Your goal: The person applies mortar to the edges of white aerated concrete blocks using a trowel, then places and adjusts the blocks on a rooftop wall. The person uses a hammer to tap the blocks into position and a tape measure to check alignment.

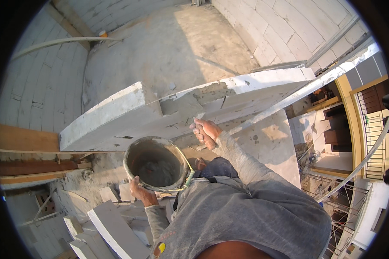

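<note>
My left hand grips the near rim of a round, mortar-stained bucket, its thumb over the edge. Wet grey mortar lies in the bottom, and a yellowish cord runs along the bucket's right side. My right hand is closed in front of the low block wall, around the handle of what looks like a trowel. Its grey, mortar-coloured blade lies against the wall near the end of a raised white block. Mortar coats part of the wall top to the right.
Beyond the wall lies a concrete floor between block walls. Loose white blocks are stacked at lower left, near a wooden beam. To the right, past the ledge, are a drop, scaffolding and a building with a railed balcony.
</note>
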